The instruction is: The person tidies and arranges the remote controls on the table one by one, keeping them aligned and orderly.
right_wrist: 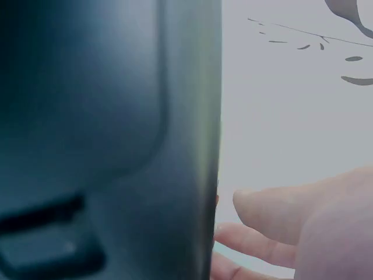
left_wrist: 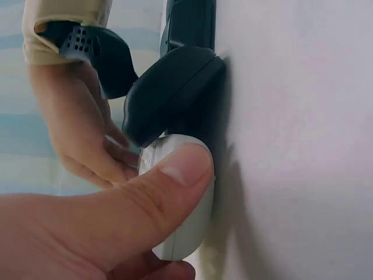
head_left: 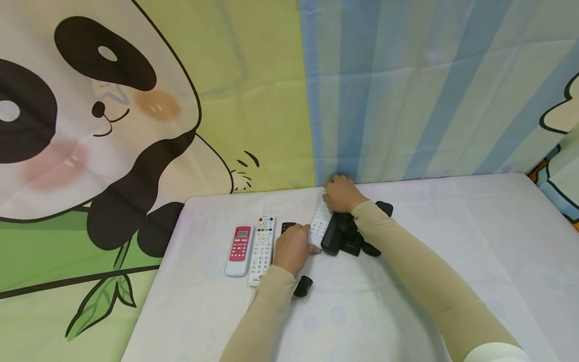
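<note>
My left hand [head_left: 291, 250] pinches the near end of a white remote control [head_left: 320, 221], its thumb along the edge in the left wrist view. At that remote's far end is my right hand [head_left: 342, 194], fingers bent; whether they grip it is hidden. Black remote controls [head_left: 332, 236] lie heaped against the white one's right side, below the right forearm. Left of my left hand, a white remote with a red face [head_left: 239, 250] and a long white remote [head_left: 261, 251] lie side by side. A black remote [head_left: 303, 286] is partly hidden beneath the left hand and sleeve.
A pale cloth covers the table [head_left: 452, 241]. Behind it hangs a curtain [head_left: 384, 90] with a panda print and blue stripes, meeting the table's back edge close to my right hand. A blurred dark surface [right_wrist: 105, 128] fills the left of the right wrist view.
</note>
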The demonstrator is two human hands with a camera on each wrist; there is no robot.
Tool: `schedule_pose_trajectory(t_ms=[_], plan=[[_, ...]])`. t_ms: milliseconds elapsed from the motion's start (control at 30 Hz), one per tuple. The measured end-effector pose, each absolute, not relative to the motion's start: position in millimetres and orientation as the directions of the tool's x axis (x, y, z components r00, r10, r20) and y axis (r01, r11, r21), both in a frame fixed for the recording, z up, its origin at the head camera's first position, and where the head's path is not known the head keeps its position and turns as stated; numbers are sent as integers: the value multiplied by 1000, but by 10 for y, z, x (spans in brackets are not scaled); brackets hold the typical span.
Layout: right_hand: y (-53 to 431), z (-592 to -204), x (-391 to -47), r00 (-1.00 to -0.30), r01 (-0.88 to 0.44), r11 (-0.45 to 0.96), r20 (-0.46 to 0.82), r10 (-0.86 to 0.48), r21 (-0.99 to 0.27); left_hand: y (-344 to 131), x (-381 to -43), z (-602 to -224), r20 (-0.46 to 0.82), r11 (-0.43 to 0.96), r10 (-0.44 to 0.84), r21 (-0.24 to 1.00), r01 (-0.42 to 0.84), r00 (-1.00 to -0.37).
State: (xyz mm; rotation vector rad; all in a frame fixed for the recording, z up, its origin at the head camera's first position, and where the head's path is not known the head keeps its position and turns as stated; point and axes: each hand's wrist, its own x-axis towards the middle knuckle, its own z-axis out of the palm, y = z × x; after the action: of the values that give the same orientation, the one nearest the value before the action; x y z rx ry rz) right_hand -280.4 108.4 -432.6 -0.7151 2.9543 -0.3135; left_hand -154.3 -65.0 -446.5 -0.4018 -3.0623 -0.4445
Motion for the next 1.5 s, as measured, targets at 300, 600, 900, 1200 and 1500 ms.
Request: schedule_pose_trajectory(t_ms=[300,600,900,1200,1500], plan=[[1001,-4299,-2766,-860,-474,821,-33,-509,-318,-666,-1390,-4439,98,942,251,203,266,-963],[983,-4312,-2662,-837,-487,776,-41,-546,-401,-688,-1246,-4439,130,951,251,152,269,-959],[966,-4324,-2597,-793,-537,732,-43,-607,-419,-708,-1116,-4454,172,951,245,149,271,-954],[917,-4328,-2521,-771,-581,703,1,-637,-409,-736,-1008,-4487,226,957,247,94,273,-942],[867,-4358,-2456,-763,-593,699,0,-647,-400,-733,-907,-4494,228,961,242,81,266,-943]])
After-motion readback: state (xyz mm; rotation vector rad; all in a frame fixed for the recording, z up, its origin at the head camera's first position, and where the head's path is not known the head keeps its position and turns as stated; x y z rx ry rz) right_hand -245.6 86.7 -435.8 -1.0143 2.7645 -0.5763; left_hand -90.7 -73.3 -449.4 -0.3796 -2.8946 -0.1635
